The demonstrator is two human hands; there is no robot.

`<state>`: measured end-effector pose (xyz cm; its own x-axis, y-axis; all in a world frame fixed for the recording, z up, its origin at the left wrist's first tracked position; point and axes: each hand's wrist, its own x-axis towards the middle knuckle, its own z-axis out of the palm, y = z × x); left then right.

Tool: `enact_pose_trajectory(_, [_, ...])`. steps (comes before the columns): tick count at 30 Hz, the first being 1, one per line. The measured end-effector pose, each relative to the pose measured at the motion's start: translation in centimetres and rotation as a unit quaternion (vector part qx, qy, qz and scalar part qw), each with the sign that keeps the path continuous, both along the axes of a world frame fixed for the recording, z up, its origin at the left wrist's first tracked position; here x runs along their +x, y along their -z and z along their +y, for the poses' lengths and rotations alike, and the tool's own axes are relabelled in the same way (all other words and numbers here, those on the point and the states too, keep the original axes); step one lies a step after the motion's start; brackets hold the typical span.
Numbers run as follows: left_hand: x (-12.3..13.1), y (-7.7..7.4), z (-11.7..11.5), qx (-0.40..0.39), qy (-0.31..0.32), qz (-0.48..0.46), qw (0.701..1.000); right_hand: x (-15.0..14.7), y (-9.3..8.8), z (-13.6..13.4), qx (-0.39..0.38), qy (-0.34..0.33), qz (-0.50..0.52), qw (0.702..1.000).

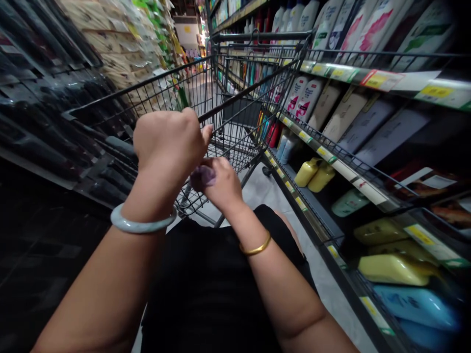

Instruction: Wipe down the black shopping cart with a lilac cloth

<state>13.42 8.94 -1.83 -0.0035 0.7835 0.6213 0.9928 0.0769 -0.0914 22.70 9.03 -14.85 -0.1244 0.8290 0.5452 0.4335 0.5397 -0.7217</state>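
My left hand [171, 139], with a pale bangle [142, 223] on its wrist, is closed at the near bar of a black wire shopping cart [235, 105]. The bar comes out on the far side of the fist. Lower and to the right, my right hand [224, 184] curls round a small crumpled purple thing [205, 176] that looks like cloth. A gold bangle [257, 245] circles that wrist. The cart stands tilted in view just ahead of me, and its wire basket shows through behind both hands.
Shelves [331, 162] on the right hold several shampoo bottles [379, 24], with yellow bottles [311, 171] lower down. Dark packaged goods [37, 113] hang on the left, close to the cart. Grey floor [257, 189] shows under the cart, and the aisle runs ahead.
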Motion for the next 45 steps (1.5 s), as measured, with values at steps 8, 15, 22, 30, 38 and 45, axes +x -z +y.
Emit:
enact_pose_trajectory(8, [-2.4, 0.5, 0.7, 0.03, -0.004, 0.015, 0.999, -0.4, 1.0, 0.8, -0.02, 0.021, -0.009, 1.0])
enact_pose_trajectory(15, [-3.6, 0.9, 0.0, 0.045, 0.004, 0.029, 0.999, -0.1, 1.7, 1.9, -0.043, 0.052, 0.027, 0.997])
enact_pose_trajectory(22, [-4.2, 0.9, -1.0, 0.044, -0.014, 0.015, 0.999, -1.5, 1.1, 0.5, -0.005, 0.007, 0.039, 0.999])
enact_pose_trajectory(30, [-4.7, 0.9, -1.3, 0.037, -0.016, 0.022, 0.999, 0.5, 1.7, 2.6, -0.078, 0.089, 0.132, 0.984])
enact_pose_trajectory(38, [-4.8, 0.9, -2.0, 0.024, -0.031, 0.028, 0.999, -3.1, 2.0, -0.3, -0.024, -0.051, 0.046, 0.997])
enact_pose_trajectory(45, [-5.4, 0.6, -2.2, 0.013, -0.03, -0.014, 0.999, -0.4, 2.2, 2.1, -0.101, 0.094, 0.106, 0.985])
